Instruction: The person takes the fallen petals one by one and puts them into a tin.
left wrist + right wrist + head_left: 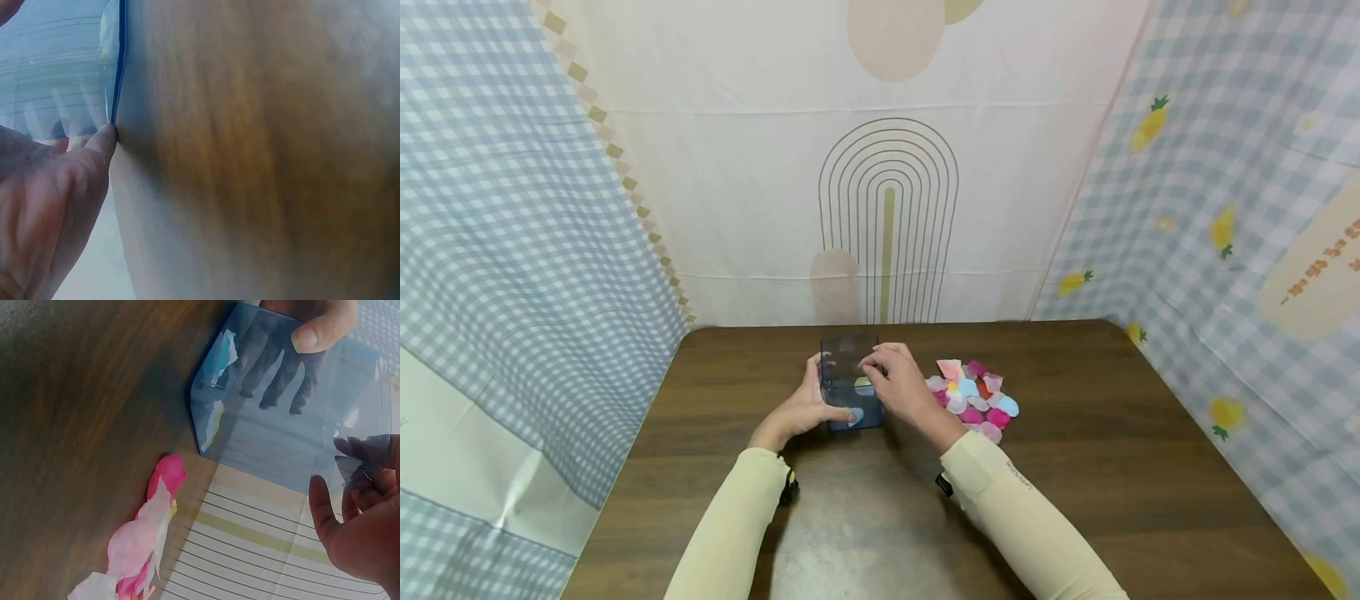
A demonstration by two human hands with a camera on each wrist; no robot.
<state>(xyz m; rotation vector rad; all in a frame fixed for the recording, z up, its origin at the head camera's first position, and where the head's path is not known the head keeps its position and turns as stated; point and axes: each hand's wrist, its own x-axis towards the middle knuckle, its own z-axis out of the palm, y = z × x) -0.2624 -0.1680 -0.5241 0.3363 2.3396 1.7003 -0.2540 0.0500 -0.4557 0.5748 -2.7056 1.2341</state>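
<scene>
A small see-through blue plastic box (865, 398) stands on the table, its clear lid (842, 354) raised at the back. My left hand (808, 408) grips the box from the left, thumb at the front and fingers behind, as the right wrist view shows through the plastic. Inside lie a light blue petal (222, 357) and a pale yellowish petal (214, 427). My right hand (898, 379) is over the box's right side, fingers bent inward near the lid. Some of its fingertips (353, 449) show through the plastic; I cannot tell whether they pinch anything.
Right of the box lies a loose pile of fabric petals (973, 404) in pink, white, light blue and red. The brown wooden table (1075, 500) ends at a patterned cloth (760, 208) behind; checked cloths hang at both sides.
</scene>
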